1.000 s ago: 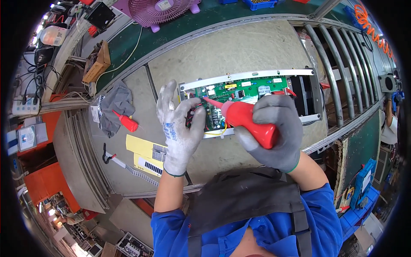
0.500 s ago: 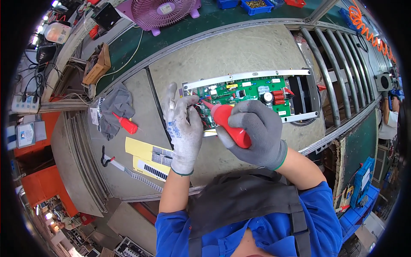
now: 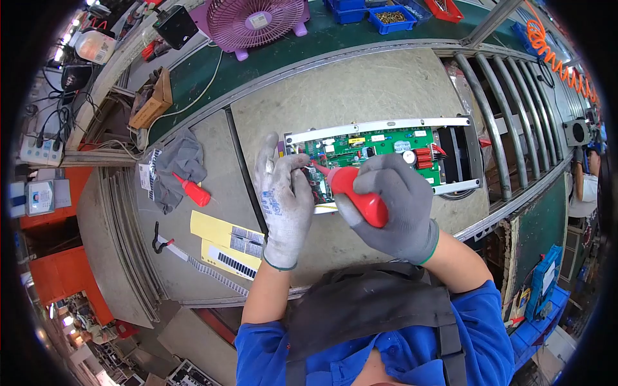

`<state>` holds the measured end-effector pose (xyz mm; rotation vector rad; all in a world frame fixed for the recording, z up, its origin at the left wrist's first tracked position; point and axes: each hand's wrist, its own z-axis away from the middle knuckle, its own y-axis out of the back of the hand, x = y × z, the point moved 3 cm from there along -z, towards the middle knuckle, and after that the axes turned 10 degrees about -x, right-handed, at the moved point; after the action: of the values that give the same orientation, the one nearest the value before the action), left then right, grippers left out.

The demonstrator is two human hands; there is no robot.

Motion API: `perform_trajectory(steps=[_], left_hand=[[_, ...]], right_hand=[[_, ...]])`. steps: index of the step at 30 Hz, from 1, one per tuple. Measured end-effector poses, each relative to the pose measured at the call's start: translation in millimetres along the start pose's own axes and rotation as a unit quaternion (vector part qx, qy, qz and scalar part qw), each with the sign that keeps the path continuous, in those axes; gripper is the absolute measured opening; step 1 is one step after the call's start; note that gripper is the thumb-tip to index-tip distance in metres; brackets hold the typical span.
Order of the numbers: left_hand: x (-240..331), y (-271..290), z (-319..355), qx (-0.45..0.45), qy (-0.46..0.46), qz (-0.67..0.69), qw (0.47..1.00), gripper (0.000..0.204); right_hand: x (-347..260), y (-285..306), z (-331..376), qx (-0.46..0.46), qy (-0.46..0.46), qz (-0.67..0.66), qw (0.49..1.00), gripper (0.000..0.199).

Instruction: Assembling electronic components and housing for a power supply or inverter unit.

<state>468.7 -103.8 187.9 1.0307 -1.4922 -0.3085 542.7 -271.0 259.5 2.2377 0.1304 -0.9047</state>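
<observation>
Right hand point(image 3: 399, 209), grey-gloved, wraps red squeeze bottle point(image 3: 344, 181); bottle tilted, nozzle aimed up-left at left end of green circuit board point(image 3: 386, 144). Board sits in silver metal frame point(image 3: 412, 123) on grey worktop point(image 3: 335, 83). Left hand point(image 3: 283, 199), pale-gloved, at frame's left end, fingers bent near nozzle tip; grip unclear. Left side: second red bottle point(image 3: 196, 193) against grey cloth point(image 3: 187, 154), yellow label sheets point(image 3: 212, 226) below. Beyond: purple fan point(image 3: 257, 22), blue bin point(image 3: 391, 28) of small parts. Right: metal rollers point(image 3: 494, 122), orange coiled hose point(image 3: 547, 48).

Right grip point(image 3: 399, 209) curled round, left grip point(image 3: 284, 206) upright, fingers point(image 3: 265, 161) bent; forearms point(image 3: 267, 296) angled inward.
</observation>
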Motion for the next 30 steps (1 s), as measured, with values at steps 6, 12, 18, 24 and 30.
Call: perform_trajectory(steps=[6, 12, 18, 24, 30], left_hand=[[1.5, 0.9, -1.5, 0.003, -0.004, 0.003, 1.0, 0.027], [-0.3, -2.4, 1.2, 0.001, 0.011, 0.016, 1.0, 0.026], [-1.1, -3.8, 1.7, 0.011, 0.0, -0.017, 1.0, 0.021], [-2.0, -5.6, 2.3, 0.035, -0.007, -0.008, 0.999, 0.019], [-1.2, -5.3, 2.2, 0.035, -0.023, -0.018, 0.999, 0.021]], right_hand=[[7.9, 13.9, -15.2, -0.018, -0.04, -0.017, 0.999, 0.027], [6.0, 8.5, -28.1, -0.05, -0.035, 0.013, 0.998, 0.031], [-5.9, -1.5, -36.0, -0.084, -0.026, 0.038, 0.995, 0.028], [-8.4, 2.1, -33.7, -0.075, -0.022, 0.021, 0.997, 0.026], [-6.2, 14.6, -13.7, -0.072, -0.057, -0.016, 0.996, 0.028]])
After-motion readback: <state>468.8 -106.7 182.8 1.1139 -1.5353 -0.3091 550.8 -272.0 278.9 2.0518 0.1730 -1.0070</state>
